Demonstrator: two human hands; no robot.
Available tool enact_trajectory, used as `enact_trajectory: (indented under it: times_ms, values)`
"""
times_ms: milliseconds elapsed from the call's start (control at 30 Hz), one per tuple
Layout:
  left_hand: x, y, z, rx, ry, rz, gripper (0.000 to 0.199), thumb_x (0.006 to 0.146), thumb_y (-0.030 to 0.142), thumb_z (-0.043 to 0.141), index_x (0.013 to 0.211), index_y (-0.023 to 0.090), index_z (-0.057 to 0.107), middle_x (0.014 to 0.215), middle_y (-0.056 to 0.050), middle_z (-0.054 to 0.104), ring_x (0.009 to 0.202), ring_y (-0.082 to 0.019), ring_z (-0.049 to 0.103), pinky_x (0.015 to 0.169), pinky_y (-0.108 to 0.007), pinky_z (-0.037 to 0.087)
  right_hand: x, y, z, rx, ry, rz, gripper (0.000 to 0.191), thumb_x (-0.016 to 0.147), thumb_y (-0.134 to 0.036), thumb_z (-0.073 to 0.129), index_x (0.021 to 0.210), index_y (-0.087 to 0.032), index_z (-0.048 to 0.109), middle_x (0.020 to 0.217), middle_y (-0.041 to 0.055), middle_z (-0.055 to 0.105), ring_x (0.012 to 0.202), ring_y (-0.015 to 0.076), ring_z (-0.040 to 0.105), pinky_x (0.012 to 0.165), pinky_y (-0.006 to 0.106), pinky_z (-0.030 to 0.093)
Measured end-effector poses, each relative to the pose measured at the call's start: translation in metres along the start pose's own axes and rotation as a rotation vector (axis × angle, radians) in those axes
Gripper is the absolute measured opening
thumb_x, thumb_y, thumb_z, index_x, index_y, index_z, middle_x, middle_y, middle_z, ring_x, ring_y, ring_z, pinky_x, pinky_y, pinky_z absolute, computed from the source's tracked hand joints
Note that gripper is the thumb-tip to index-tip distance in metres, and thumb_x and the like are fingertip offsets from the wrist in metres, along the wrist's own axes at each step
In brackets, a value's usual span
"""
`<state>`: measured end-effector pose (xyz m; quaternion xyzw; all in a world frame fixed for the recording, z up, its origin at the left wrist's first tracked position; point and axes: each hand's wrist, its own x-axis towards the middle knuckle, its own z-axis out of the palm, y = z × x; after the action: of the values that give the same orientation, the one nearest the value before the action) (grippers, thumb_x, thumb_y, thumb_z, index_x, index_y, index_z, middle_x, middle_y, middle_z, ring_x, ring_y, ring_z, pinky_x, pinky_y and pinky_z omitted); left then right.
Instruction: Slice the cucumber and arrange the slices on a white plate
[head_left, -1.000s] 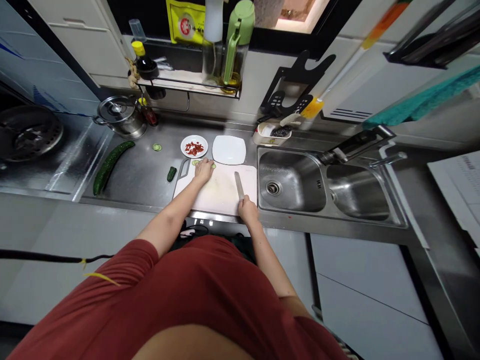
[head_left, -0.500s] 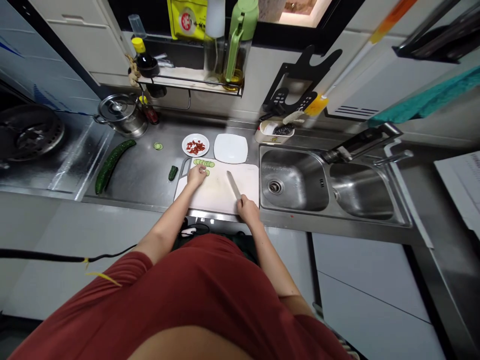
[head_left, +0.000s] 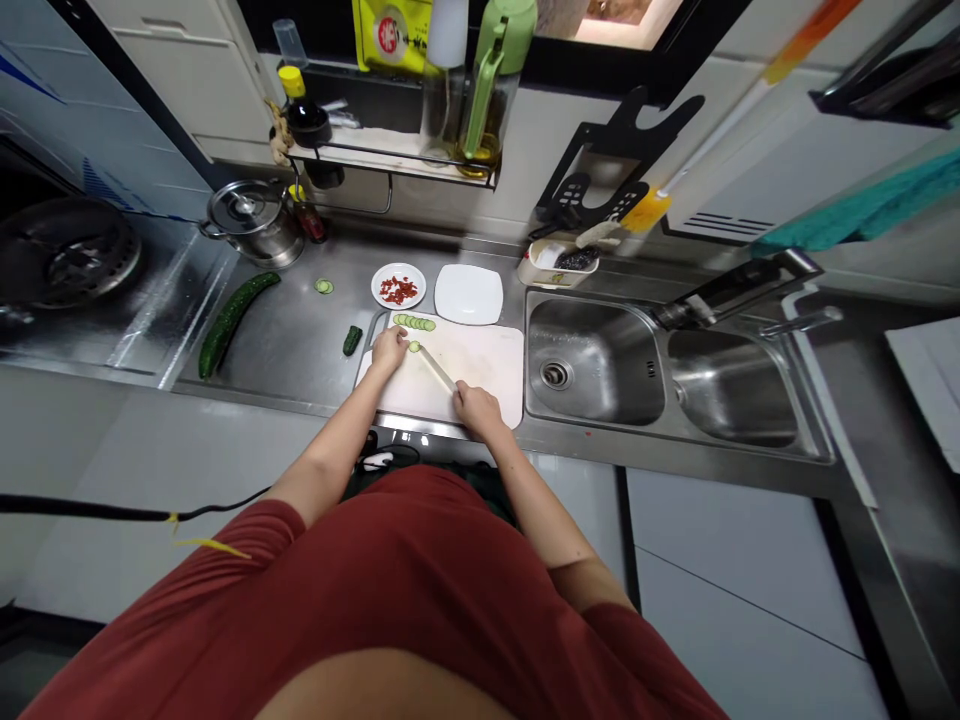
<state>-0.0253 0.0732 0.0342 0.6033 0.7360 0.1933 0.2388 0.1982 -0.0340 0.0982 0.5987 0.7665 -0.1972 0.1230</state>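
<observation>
Head camera view: two bare hands work over a white cutting board on the steel counter. The right hand is wrapped around the handle of a knife, whose blade slants across the board away from the body and to the left. The tip ends right at a single pale green slice; whether it touches is too small to tell. The left hand is near the board's left edge, its fingertips beside that same slice, and whether they pinch it or only rest there cannot be told.

Just beyond, a row of overlapping slices lies along the board's far edge. To the left of the board, on the counter, are a short dark green cucumber piece, a couple of loose slices farther back, and a long curved cucumber well apart from the board. Behind the board stand a round white plate bearing chopped red pieces and, near it, a square white plate. A double sink is set just right of the board, and a lidded steel pot stands at the back left.
</observation>
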Motion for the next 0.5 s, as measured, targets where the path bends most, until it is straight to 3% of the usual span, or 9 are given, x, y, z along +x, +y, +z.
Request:
enact_trajectory:
  times_ms: [500]
  values:
    - [0.0082,-0.003,0.0031,-0.028,-0.023,-0.065,0.025,0.073,0.024,0.064,0.098,0.02,0.065,0.084,-0.002,0.067,0.083,-0.017,0.061,0.08,-0.026,0.043,0.01,-0.0002,-0.0061,-0.005,-0.031,-0.035,0.029,0.096,-0.025,0.03,0.116,-0.019,0.051,0.099,0.0118,0.066,0.093,0.0246,0.062,0.076,0.032,0.043]
